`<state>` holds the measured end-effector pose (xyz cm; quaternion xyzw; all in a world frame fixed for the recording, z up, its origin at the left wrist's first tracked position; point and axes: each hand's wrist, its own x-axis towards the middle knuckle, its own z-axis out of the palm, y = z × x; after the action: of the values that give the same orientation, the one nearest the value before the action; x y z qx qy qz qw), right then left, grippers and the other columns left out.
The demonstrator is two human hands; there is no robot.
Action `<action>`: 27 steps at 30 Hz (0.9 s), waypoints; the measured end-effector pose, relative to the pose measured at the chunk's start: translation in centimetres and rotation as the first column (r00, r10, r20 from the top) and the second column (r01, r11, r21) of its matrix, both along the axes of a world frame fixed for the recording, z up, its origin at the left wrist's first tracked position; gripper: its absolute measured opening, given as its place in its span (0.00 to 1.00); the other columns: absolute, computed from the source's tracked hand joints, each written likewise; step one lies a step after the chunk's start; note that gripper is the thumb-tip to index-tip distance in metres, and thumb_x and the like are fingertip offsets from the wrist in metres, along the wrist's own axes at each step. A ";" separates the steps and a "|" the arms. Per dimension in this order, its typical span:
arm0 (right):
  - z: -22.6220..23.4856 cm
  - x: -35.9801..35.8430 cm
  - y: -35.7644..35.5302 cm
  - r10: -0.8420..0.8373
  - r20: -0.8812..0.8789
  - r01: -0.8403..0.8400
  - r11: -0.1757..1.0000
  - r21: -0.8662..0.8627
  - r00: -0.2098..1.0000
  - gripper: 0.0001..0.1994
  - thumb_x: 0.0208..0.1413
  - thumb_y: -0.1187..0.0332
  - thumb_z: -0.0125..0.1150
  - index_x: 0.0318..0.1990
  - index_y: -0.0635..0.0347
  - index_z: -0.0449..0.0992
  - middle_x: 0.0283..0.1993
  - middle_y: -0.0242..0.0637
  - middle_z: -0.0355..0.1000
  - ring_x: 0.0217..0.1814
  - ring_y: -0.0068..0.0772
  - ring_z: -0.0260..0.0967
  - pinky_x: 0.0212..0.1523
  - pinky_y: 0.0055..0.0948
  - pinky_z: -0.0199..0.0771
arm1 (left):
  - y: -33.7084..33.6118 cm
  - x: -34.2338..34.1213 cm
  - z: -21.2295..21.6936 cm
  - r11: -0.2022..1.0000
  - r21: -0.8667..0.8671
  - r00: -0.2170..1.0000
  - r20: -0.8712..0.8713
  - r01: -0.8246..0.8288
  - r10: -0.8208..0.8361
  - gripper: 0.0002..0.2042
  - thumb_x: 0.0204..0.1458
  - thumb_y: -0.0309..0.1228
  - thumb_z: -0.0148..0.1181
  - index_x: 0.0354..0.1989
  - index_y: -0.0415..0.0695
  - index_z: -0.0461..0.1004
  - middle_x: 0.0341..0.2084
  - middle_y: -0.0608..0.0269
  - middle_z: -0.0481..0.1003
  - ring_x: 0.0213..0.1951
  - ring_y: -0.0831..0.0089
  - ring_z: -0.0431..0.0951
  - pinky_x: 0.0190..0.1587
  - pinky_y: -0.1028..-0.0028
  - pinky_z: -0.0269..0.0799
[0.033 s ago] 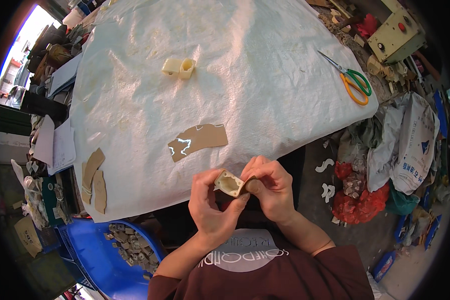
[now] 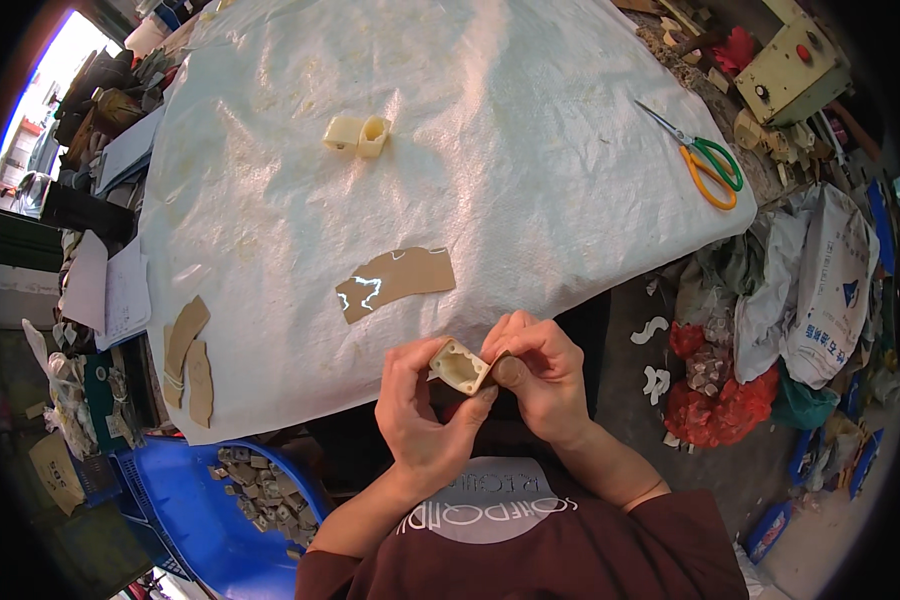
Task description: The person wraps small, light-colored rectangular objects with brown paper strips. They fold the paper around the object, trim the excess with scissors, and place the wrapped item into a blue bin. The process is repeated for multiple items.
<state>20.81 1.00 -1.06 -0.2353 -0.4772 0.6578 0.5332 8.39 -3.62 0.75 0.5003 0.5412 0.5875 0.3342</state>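
Note:
My left hand [image 2: 417, 418] grips a cream hollow block [image 2: 460, 369] between thumb and fingers, its open side facing up. Small round holes show at the corners of its rim. Against the block's right side, my right hand [image 2: 547, 385] pinches a small folded brown piece [image 2: 499, 366] that looks like sandpaper. Both hands are just off the table's near edge. Farther up the table lies a larger brown sheet [image 2: 410, 285] with a torn, curved outline. Beyond it are two similar cream blocks [image 2: 358, 136], side by side and touching.
A white plastic sheet [image 2: 530, 180] covers the table. Scissors [image 2: 705, 160] with green and orange handles lie at its right edge, brown strips [image 2: 199, 385] at its left. A blue bin [image 2: 185, 510] of small greyish parts stands lower left. Bags [image 2: 720, 395] lie at the right.
The small brown piece in my right hand has tilted slightly against the block. My hands have barely shifted; everything on the table is the same.

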 end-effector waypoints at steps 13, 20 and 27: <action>0.6 0.8 0.2 0.130 0.106 -0.132 0.991 0.016 0.986 0.10 0.48 0.66 0.65 0.30 0.57 0.68 0.35 0.31 0.55 0.38 0.25 0.54 0.38 0.24 0.61 | 0.2 -1.2 0.5 0.965 -0.008 0.950 0.178 0.261 -0.256 0.25 0.42 0.13 0.60 0.52 0.33 0.64 0.49 0.51 0.67 0.52 0.64 0.70 0.52 0.71 0.68; 1.4 1.4 1.3 0.108 0.276 -0.162 0.970 0.180 0.955 0.12 0.43 0.69 0.68 0.26 0.56 0.67 0.34 0.32 0.55 0.38 0.27 0.55 0.37 0.25 0.60 | 0.4 -1.2 0.7 0.967 -0.056 0.968 0.020 0.249 -0.249 0.25 0.40 0.13 0.60 0.51 0.35 0.66 0.48 0.51 0.70 0.49 0.64 0.72 0.50 0.71 0.70; 1.9 1.9 2.3 0.133 0.380 -0.221 0.955 0.198 0.915 0.15 0.38 0.73 0.70 0.23 0.57 0.65 0.35 0.32 0.57 0.39 0.28 0.57 0.38 0.28 0.61 | 1.0 -1.2 0.8 0.971 -0.054 0.942 -0.236 0.232 -0.238 0.23 0.38 0.11 0.59 0.47 0.36 0.69 0.43 0.49 0.73 0.47 0.60 0.74 0.47 0.70 0.72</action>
<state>22.73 3.33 0.81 -0.2429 -0.6618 0.5871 0.3978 7.19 -2.62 1.58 0.6248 0.5214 0.4714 0.3400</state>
